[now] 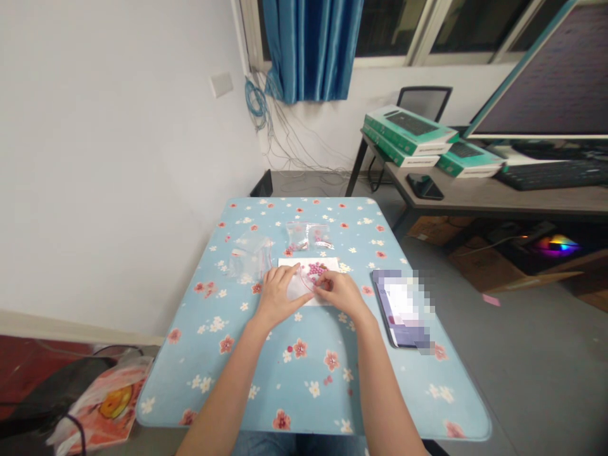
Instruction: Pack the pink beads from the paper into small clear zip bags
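Place: looks like an office
Right worktop (pixel 468 201): carries monitor (pixel 551 82), black keyboard (pixel 560 174), keyboard boxes (pixel 408 130)
Behind: stands mesh-backed chair (pixel 426 103)

bare forearms (pixel 232 380) angled inward, hands (pixel 275 297) close together, fingers (pixel 284 273) bent

The left hand (pixel 277 296) and right hand (pixel 342 292) cover parts of the white sheet (pixel 295 287), and whatever sits between the right fingertips is too small to tell. Mosaic blocks blur the smartphone (pixel 399 310); the right edge cuts off the monitor (pixel 551 82), the top edge the blue curtain (pixel 311 50).
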`<action>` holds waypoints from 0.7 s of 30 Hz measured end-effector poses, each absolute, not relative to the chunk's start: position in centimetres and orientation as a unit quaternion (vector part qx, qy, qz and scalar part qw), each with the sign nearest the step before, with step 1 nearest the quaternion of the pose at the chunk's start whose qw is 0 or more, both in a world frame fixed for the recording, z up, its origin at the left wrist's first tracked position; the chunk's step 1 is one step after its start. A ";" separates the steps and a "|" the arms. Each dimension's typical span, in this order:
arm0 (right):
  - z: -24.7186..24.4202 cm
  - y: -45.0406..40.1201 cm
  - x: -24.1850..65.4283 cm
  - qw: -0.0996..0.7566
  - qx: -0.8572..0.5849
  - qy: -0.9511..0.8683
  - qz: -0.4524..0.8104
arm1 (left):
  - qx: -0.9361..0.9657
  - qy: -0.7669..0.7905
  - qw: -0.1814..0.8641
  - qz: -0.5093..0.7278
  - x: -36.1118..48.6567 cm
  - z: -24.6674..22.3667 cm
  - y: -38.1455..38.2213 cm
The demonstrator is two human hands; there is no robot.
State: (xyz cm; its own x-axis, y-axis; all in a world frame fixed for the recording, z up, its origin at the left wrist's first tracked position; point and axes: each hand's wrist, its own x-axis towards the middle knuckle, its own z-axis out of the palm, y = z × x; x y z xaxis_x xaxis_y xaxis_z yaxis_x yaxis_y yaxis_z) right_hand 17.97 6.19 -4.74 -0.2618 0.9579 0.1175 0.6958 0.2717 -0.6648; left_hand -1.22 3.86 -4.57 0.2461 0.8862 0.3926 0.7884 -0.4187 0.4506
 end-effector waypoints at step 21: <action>-5.1 6.2 18.2 0.275 -0.556 -0.739 0.262 | 0.812 0.515 0.073 0.264 -1.2 -4.9 3.8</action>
State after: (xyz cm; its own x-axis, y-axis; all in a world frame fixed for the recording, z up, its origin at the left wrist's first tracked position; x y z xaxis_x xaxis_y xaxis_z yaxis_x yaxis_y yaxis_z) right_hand 18.24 6.23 -5.06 -0.2305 0.9662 0.1154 0.6786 0.2446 -0.6925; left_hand -1.18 3.85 -4.92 0.3308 0.8749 0.3536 0.7975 -0.4595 0.3909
